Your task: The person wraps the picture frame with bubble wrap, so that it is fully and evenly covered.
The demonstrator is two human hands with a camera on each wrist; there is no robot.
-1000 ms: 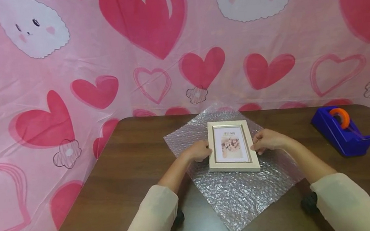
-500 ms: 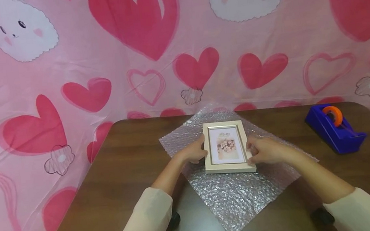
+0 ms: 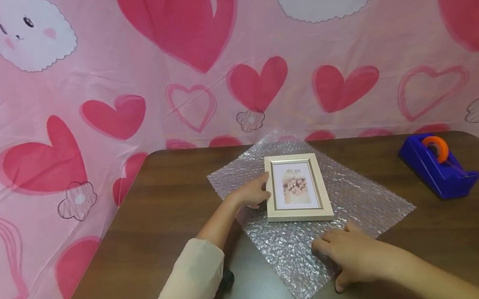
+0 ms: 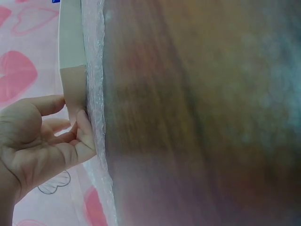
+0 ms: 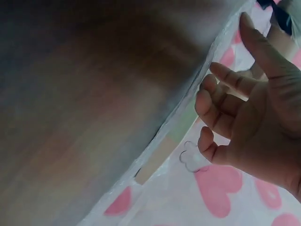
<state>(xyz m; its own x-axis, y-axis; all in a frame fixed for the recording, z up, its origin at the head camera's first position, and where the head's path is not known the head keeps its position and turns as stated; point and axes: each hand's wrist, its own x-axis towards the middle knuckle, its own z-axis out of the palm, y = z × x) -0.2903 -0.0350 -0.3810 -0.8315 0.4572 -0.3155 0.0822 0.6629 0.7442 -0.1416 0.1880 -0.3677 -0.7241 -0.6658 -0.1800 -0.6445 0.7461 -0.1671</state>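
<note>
Picture frame (image 3: 296,188) noted face up on the bubble wrap (image 3: 288,255), just to the right of the left hand (image 3: 252,191). Its side edge appears to be lightly pinched between that hand's fingertips. Nothing is held by the right hand (image 3: 353,252): thumb spread, fingers loosely bent, over the wrap on the near side of the frame. Whether the wrap is touched there cannot be told.

Step in hand, as judged: the frame is steadied on the sheet while the sheet's near part is reached for. For the next move, the wrap's near corner, just left of and below the right hand, would need to be pinched, with the frame kept from sliding by the left. Tape dispenser (image 3: 437,170), with its orange roll, noted beyond the right hand and to its right, untouched.
</note>
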